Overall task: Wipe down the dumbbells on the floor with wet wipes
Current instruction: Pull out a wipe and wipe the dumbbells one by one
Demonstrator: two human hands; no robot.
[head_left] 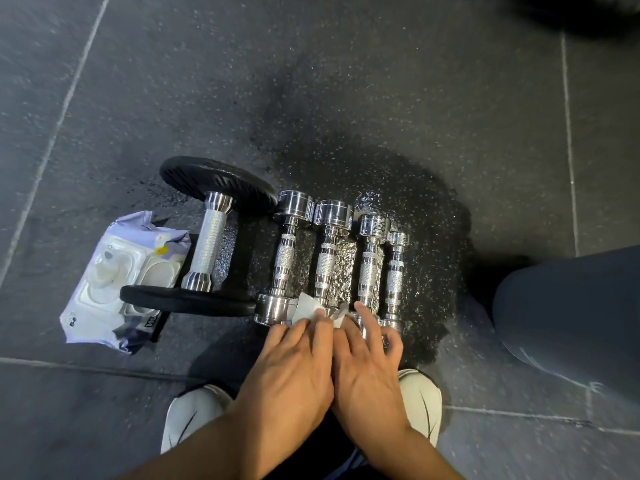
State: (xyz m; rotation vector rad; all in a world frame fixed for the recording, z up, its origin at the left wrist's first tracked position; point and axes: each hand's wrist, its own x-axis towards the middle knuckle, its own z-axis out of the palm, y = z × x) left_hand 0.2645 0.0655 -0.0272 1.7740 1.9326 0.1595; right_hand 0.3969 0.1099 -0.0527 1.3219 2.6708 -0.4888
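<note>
Head view: four chrome dumbbells (285, 258) side by side on wet patch of floor (381, 168). Black-plate dumbbell (211, 237) to their left, wipes pack (114, 282) farther left. Wet wipe (310, 308) covers and hides near end of second chrome dumbbell (327, 261). Left hand (294, 362) lies on wipe, fingers nearly straight. Right hand (367, 368) blurred, fingers spread and loosely bent over near ends of third and fourth; cannot tell whether it holds anything. Thumbs hidden. Shoes (188, 417) partly covered by arms.

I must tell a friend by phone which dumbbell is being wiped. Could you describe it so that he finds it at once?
A row of dumbbells lies on the dark floor, the big black-plated dumbbell at its left end. Count right from it to the second chrome dumbbell. Only this one has its near end hidden under a white wipe beneath the left hand.
</note>
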